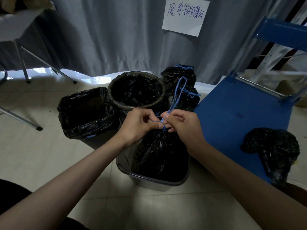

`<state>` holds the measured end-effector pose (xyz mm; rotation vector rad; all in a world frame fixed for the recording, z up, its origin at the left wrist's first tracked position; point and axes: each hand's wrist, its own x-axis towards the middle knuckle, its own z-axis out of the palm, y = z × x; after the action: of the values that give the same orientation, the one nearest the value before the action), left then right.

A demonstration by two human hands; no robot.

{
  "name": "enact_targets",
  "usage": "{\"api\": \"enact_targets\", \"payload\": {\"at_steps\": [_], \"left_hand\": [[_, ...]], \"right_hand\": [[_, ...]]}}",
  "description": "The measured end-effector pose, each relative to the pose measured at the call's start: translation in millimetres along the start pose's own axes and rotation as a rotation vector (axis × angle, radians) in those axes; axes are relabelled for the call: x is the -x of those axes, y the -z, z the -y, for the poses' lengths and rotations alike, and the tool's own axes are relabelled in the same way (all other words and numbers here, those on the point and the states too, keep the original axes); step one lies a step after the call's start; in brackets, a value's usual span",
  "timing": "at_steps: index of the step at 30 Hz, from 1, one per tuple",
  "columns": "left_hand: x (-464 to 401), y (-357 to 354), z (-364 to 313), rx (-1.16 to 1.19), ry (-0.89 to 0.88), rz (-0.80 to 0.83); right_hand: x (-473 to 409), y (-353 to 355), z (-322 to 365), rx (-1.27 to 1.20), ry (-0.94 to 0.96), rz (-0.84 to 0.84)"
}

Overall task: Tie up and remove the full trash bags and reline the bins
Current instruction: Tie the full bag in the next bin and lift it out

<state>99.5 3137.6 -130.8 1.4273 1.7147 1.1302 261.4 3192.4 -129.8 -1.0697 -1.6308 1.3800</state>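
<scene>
A full black trash bag [156, 155] stands gathered at its neck inside a grey rectangular bin [149, 181] in front of me. Its blue drawstring [176, 97] rises in long loops from the neck. My left hand [139, 125] pinches the drawstring at the neck between thumb and fingers. My right hand [181, 125] pinches the same drawstring just beside it, fingers curled. Behind stand a square bin [86, 112] and a round bin [136, 90], both lined with black bags. Two tied black bags [181, 77] with blue bows sit behind the round bin.
A blue folding chair [240, 113] stands at the right with a loose black bag [272, 150] on its seat. A grey curtain with a paper sign [185, 15] hangs behind. Metal table legs [25, 68] stand at the left on the tiled floor.
</scene>
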Motion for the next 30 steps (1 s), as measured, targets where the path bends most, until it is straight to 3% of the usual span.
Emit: {"api": "enact_targets", "payload": {"at_steps": [12, 22, 30], "left_hand": [[2, -4, -5, -0.021, -0.051, 0.087], [10, -9, -3, -0.405, -0.652, -0.005], [14, -8, -8, -0.548, -0.745, 0.076]], "right_hand": [[-3, 2, -3, -0.110, -0.190, -0.007], [-9, 3, -4, -0.165, -0.344, 0.028], [-7, 2, -8, -0.090, -0.321, 0.036]]}}
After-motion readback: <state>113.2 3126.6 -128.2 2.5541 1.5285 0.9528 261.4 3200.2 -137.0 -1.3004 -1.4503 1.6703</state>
